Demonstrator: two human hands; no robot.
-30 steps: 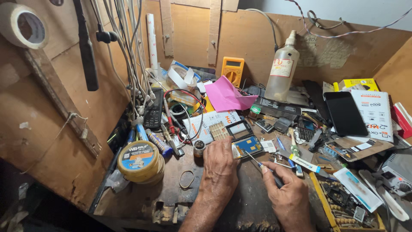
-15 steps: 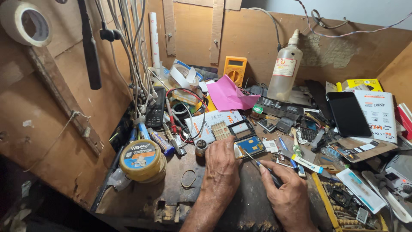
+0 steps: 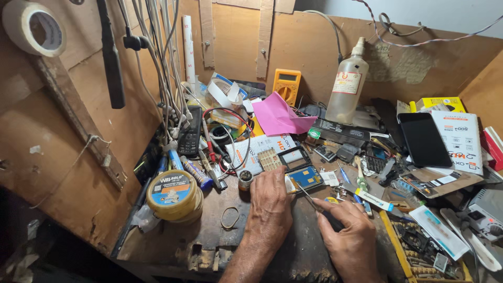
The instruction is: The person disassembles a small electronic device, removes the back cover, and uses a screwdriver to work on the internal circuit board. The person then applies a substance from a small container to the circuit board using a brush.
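Note:
My left hand (image 3: 270, 207) rests palm down on the dark workbench, its fingertips pressing the edge of a small opened phone with a blue circuit board (image 3: 305, 177). My right hand (image 3: 348, 238) grips a thin black-handled tool (image 3: 314, 202) whose metal tip points up-left at the board. A second small phone part with a dark screen (image 3: 293, 156) lies just behind the board, next to a tan keypad piece (image 3: 270, 159).
A round yellow tin (image 3: 172, 193) and a rubber band (image 3: 229, 217) lie left of my hands. A clear bottle (image 3: 347, 86), yellow multimeter (image 3: 286, 86), pink paper (image 3: 277, 115), black smartphone (image 3: 423, 139), hanging cables (image 3: 162, 63) and tape roll (image 3: 34, 29) surround the bench.
Both hands stay on the board. The tool tip has shifted slightly toward the circuit board; the view has tilted a little.

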